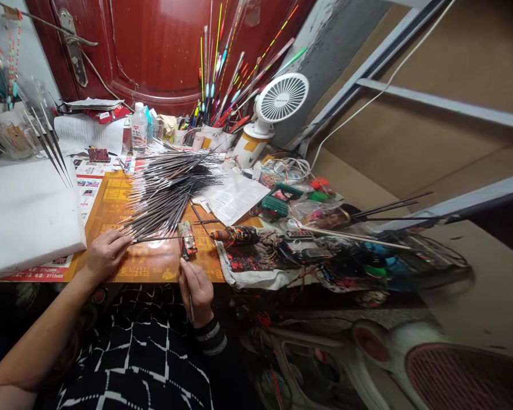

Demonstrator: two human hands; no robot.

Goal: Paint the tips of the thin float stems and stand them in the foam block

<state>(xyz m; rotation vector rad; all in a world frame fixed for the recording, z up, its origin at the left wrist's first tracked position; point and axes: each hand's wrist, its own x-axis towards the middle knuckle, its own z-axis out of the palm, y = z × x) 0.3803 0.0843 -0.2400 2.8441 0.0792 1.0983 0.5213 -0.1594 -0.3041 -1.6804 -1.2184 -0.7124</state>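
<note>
My left hand [105, 253] rests on the orange mat [149, 265], fingers pinched on the end of one thin grey stick [154, 239] lying across the mat. A fanned pile of many similar sticks [166, 185] lies just beyond it. My right hand [198, 289] is at the table's near edge, closed around a thin brush [188, 293] whose tip points toward a small paint-stained block [187, 238].
A white foam block [25, 213] sits at the left. Cups of coloured rods [216, 114], a small white fan [277, 105] and a bottle [139, 128] stand at the back. Paint-smeared cloth [256, 259] and clutter fill the right. A large fan [465, 376] stands on the floor.
</note>
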